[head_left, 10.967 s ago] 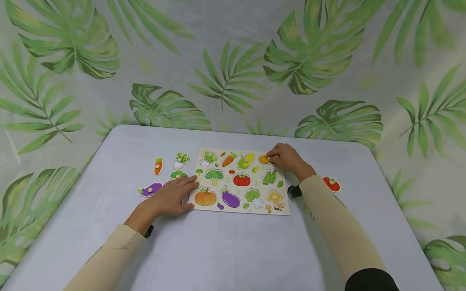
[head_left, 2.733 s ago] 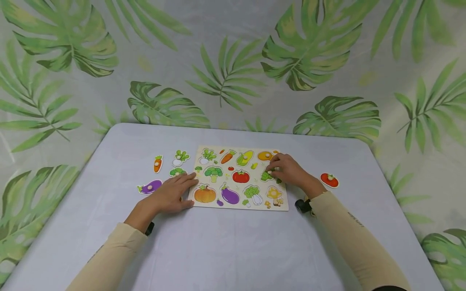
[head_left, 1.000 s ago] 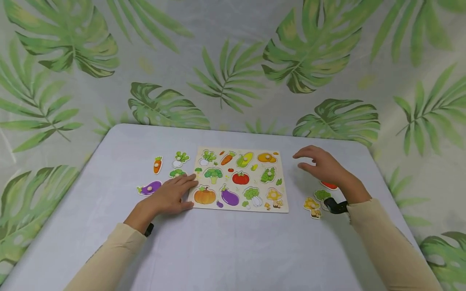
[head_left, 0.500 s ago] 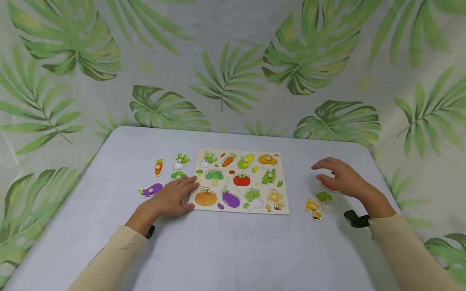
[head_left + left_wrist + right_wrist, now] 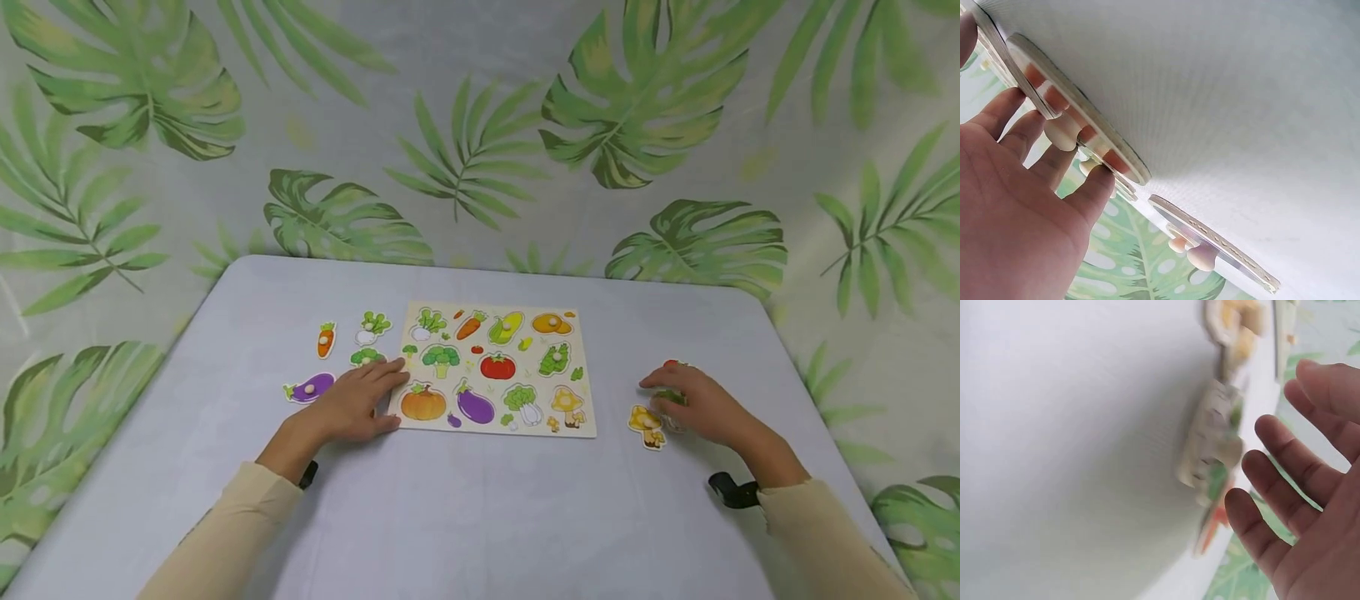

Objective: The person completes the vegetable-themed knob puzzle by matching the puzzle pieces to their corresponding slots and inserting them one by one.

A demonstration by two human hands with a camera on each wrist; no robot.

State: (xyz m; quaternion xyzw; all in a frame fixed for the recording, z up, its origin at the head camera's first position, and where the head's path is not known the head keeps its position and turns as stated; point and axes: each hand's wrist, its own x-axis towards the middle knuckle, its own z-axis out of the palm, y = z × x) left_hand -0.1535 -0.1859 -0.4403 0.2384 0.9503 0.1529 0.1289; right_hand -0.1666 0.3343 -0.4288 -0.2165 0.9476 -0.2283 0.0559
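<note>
A wooden vegetable puzzle board (image 5: pixel 465 423) lies mid-table. My left hand (image 5: pixel 362 400) rests at its left edge with fingers spread; in the left wrist view its fingertips (image 5: pixel 1100 181) touch the board's rim. Knobbed pieces of corn (image 5: pixel 505 332), potato (image 5: pixel 546 324) and a green leafy vegetable (image 5: pixel 551 363) sit in the board. My right hand (image 5: pixel 701 404) hovers over a bok choy piece (image 5: pixel 1200 450), fingers loosely bent and apart from it. Beside that hand lie a mushroom piece (image 5: pixel 645 425) and a tomato piece (image 5: pixel 678 363), the latter mostly hidden.
Left of the board lie carrot (image 5: pixel 325 342), white radish (image 5: pixel 371 330), broccoli (image 5: pixel 366 356) and eggplant (image 5: pixel 318 385) pieces, each with a knob. The white table (image 5: pixel 487 517) ends at a leaf-printed backdrop (image 5: pixel 480 125).
My right hand seated the potato and green leafy pieces, let go, then moved right and lowered over the bok choy piece. My left hand stayed at the board's edge.
</note>
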